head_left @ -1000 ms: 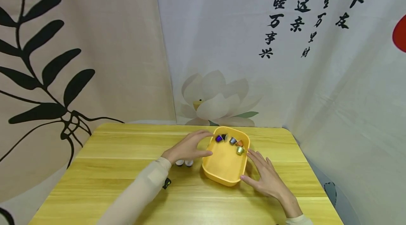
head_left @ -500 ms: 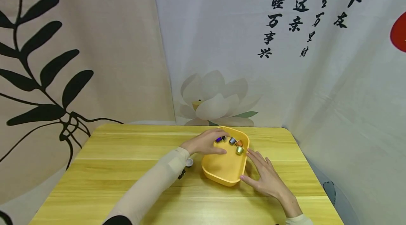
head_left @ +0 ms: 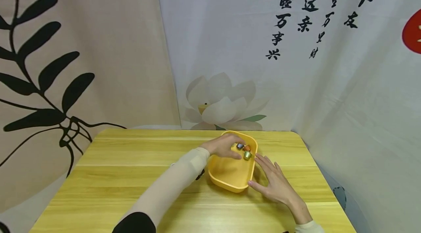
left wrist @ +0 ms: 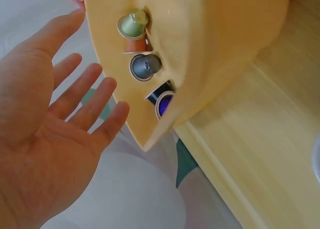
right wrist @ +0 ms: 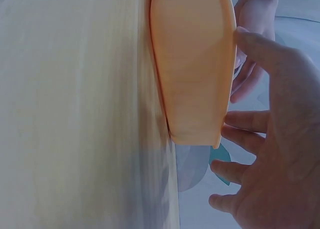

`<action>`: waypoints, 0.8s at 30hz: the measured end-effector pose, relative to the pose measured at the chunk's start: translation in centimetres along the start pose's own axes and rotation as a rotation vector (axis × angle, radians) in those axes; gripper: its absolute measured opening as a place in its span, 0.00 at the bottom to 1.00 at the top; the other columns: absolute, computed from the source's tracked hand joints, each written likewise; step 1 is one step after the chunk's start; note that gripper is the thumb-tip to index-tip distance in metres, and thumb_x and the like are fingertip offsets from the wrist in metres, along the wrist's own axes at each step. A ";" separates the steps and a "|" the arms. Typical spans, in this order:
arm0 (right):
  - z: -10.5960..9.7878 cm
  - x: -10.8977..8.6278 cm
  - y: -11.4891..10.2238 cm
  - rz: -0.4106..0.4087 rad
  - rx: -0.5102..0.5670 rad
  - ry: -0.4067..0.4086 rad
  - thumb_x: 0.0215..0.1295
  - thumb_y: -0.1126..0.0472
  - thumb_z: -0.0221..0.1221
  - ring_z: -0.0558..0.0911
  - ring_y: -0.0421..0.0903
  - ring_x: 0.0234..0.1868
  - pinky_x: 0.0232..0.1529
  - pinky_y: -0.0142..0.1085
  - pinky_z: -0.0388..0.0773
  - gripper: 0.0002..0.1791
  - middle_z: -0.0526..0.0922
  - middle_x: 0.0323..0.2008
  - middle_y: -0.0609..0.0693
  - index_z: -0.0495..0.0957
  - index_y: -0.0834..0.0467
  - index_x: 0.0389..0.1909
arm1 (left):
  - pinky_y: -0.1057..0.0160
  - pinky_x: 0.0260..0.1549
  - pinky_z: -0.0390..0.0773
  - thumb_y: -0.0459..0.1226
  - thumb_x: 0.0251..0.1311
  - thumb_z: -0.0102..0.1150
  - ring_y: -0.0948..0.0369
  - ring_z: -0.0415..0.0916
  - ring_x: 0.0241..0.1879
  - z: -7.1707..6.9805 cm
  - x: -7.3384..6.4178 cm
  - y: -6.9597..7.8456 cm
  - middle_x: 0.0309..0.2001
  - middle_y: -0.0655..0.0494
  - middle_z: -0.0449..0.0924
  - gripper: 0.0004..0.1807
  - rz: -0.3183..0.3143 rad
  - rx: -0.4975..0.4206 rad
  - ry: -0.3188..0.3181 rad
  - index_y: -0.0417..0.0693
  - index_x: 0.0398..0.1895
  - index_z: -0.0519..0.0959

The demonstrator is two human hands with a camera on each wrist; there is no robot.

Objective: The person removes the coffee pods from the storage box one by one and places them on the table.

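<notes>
A yellow plastic tray (head_left: 227, 180) stands on the wooden table, with several coffee capsules inside. In the left wrist view I see a green capsule (left wrist: 134, 24), an orange capsule (left wrist: 136, 45), a grey-blue capsule (left wrist: 146, 66), a black capsule (left wrist: 160, 92) and a purple capsule (left wrist: 165, 105). My left hand (head_left: 225, 146) hovers over the tray's left half, fingers spread and holding nothing; in the head view it hides the black and purple capsules. Against the tray's right rim rest the thumb and fingertips of my right hand (head_left: 274, 182), fingers extended.
The wooden table (head_left: 131, 174) runs to a printed cloth backdrop (head_left: 223, 43) just behind the tray. Part of a pale round rim (left wrist: 317, 159) shows at the right edge of the left wrist view. My left sleeve (head_left: 174, 178) crosses the table's middle.
My left hand has moved right, from the tray's left rim to above its inside, covering the black and purple capsules. The right hand and the tray have stayed in place.
</notes>
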State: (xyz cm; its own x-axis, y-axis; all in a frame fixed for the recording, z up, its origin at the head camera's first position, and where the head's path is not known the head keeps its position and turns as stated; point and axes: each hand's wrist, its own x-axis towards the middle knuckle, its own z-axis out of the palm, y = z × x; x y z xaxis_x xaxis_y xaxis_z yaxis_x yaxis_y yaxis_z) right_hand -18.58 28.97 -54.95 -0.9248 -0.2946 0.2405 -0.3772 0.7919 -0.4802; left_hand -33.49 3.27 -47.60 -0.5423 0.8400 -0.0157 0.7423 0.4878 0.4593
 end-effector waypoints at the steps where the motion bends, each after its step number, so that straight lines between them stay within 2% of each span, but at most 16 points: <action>1: 0.0 0.0 0.0 -0.001 0.000 -0.001 0.71 0.35 0.73 0.65 0.75 0.86 0.81 0.85 0.53 0.52 0.66 0.88 0.60 0.67 0.57 0.87 | 0.51 0.80 0.79 0.44 0.77 0.72 0.49 0.80 0.76 0.1 0.3 -0.1 0.75 0.49 0.84 0.29 0.008 -0.005 -0.004 0.45 0.76 0.81; 5: -0.1 0.0 0.0 0.001 0.006 -0.001 0.71 0.35 0.73 0.65 0.75 0.87 0.81 0.85 0.53 0.52 0.66 0.88 0.60 0.67 0.57 0.87 | 0.56 0.70 0.84 0.41 0.76 0.74 0.48 0.85 0.68 0.3 1.5 -0.3 0.68 0.49 0.89 0.23 0.032 -0.023 -0.026 0.47 0.70 0.85; 8: -0.1 0.0 -0.1 0.003 0.010 -0.003 0.71 0.35 0.73 0.64 0.75 0.87 0.81 0.85 0.53 0.52 0.66 0.88 0.61 0.67 0.57 0.87 | 0.59 0.65 0.84 0.40 0.75 0.75 0.48 0.85 0.66 0.5 2.3 -0.4 0.66 0.51 0.90 0.22 0.012 -0.029 -0.053 0.48 0.68 0.87; 15: 0.0 0.0 -0.1 0.005 0.019 -0.004 0.71 0.35 0.73 0.64 0.75 0.87 0.81 0.85 0.52 0.52 0.66 0.88 0.61 0.67 0.57 0.87 | 0.57 0.70 0.85 0.42 0.74 0.77 0.49 0.84 0.70 0.9 3.5 -0.5 0.71 0.52 0.88 0.25 -0.083 -0.075 -0.115 0.48 0.71 0.85; 24: 0.0 -0.1 -0.1 0.008 0.028 -0.008 0.72 0.36 0.73 0.63 0.75 0.87 0.81 0.86 0.52 0.52 0.66 0.88 0.60 0.67 0.58 0.87 | 0.63 0.66 0.87 0.39 0.72 0.78 0.55 0.86 0.67 1.4 4.5 -0.5 0.70 0.56 0.88 0.22 -0.142 -0.114 -0.113 0.51 0.68 0.88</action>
State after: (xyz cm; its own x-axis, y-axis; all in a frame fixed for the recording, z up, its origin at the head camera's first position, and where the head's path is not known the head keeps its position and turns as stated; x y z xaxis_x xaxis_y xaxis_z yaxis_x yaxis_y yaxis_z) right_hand -18.46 28.90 -54.90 -0.9281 -0.2929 0.2301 -0.3711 0.7791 -0.5053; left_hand -35.73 7.15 -49.19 -0.5861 0.7890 -0.1843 0.6084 0.5788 0.5431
